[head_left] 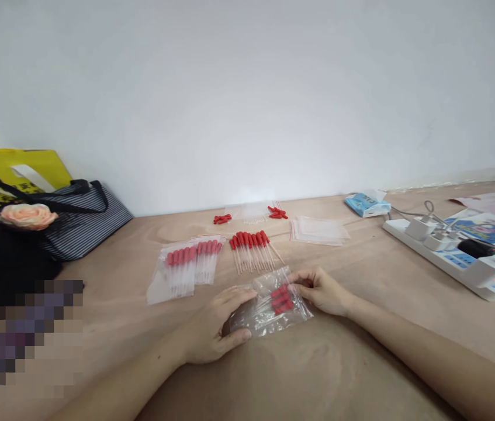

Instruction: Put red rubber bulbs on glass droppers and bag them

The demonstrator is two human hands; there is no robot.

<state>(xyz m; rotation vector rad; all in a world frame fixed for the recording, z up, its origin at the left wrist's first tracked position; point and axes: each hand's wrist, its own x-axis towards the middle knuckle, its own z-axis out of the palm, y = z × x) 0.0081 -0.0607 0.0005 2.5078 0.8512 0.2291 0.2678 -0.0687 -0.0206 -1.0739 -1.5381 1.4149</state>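
A clear zip-lock bag (269, 327) lies on the table in front of me, holding several droppers with red rubber bulbs (281, 299); the bulbs point right. My right hand (324, 290) pinches the bag's right edge near its seal, thumb against fingers. My left hand (212, 324) lies around the bag's left end, thumb and fingers spread apart and touching the plastic. Just beyond, a row of loose glass droppers (251, 248) lies with red bulbs facing away. To the left, filled bags of droppers (181, 269) overlap one another.
Flat clear bags (319, 230) lie right of the loose droppers. Two small piles of red bulbs (222, 219) and more thin tubes (253, 215) sit near the wall. A tissue pack (366, 204) and a power strip (453, 257) are on the right; bags (85, 219) crowd the left.
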